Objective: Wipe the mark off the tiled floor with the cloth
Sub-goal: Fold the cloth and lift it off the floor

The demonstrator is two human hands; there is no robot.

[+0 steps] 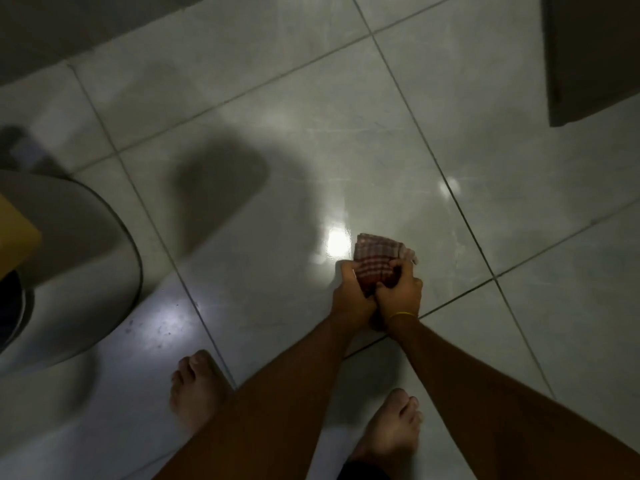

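Observation:
A red and white checked cloth (376, 263) is bunched up above the pale glossy tiled floor (277, 98). My left hand (350, 296) grips its left side and my right hand (400, 292), with a yellow band at the wrist, grips its right side. Both hands are pressed together around the cloth's lower part. Small dark specks (152, 332) lie on the tile at lower left. I cannot tell which mark is the task's one.
My bare feet (195, 389) (391, 427) stand at the bottom. A round grey table edge (104, 244) and a yellow box (14, 233) are at the left. A dark piece of furniture (595, 57) fills the top right corner. A bright light reflection (337, 242) sits beside the cloth.

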